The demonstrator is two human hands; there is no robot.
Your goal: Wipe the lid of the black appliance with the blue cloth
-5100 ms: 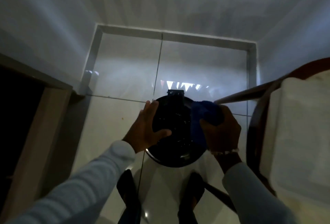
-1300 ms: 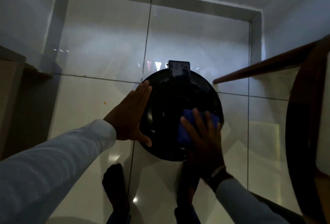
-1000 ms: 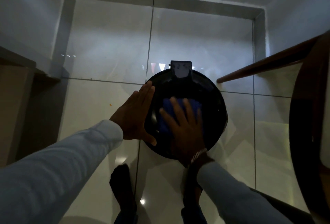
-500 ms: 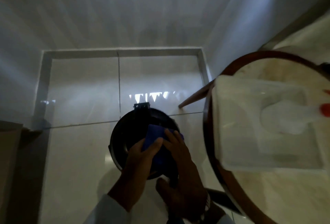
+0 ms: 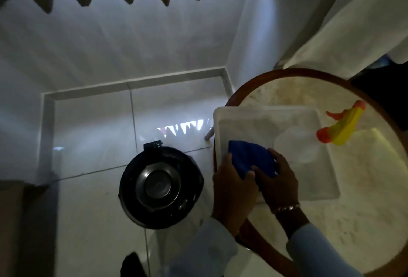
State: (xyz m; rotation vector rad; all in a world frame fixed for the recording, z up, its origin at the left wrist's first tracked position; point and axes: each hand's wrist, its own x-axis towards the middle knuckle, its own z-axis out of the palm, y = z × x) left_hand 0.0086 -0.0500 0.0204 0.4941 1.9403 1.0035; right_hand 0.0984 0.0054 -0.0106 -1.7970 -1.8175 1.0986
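The round black appliance (image 5: 161, 186) stands on the white tiled floor at lower centre, its dark lid with a shiny metal middle facing up. The blue cloth (image 5: 249, 157) is up over the white tray (image 5: 326, 190) on the round table, away from the appliance. Both hands grip it: my left hand (image 5: 231, 186) holds its near left edge, and my right hand (image 5: 276, 179) pinches its right side. Neither hand touches the appliance.
A round wood-rimmed table (image 5: 344, 221) fills the right side. On it lies a spray bottle (image 5: 340, 126) with a yellow and orange head, partly in the tray. Curtains hang behind. A dark shoe (image 5: 132, 265) shows at the bottom; a brown box (image 5: 13, 221) sits at left.
Both hands lifted the blue cloth off the appliance's lid and carried it right, over the tray on the table. The view swung up and right, so the lid is now uncovered.
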